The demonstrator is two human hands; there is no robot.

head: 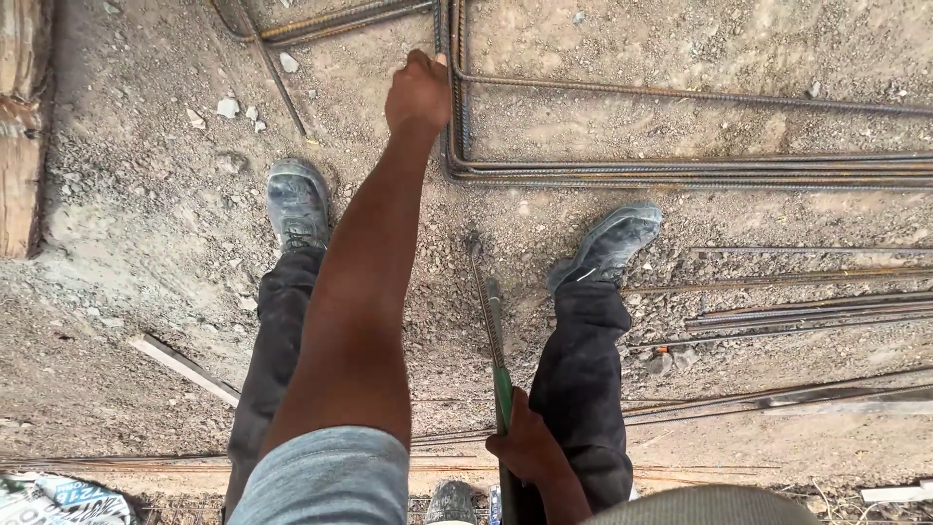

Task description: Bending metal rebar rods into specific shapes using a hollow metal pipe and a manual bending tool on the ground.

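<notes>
Left hand closed around corner of bent rebar frame on dirt. Right hand gripping green-handled rod tool, well below frame, between shoes.

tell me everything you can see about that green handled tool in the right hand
The green-handled tool is a long, thin metal rod or bar, dark and rusty along its upper length, with a green section near the grip. It runs nearly straight up the picture, leaning slightly left, between the person's two legs above the gravelly ground. The right hand closes round its lower part, fingers wrapped so the bottom end is hidden. Its far tip lies near the right shoe; whether it touches the ground cannot be told.
</notes>
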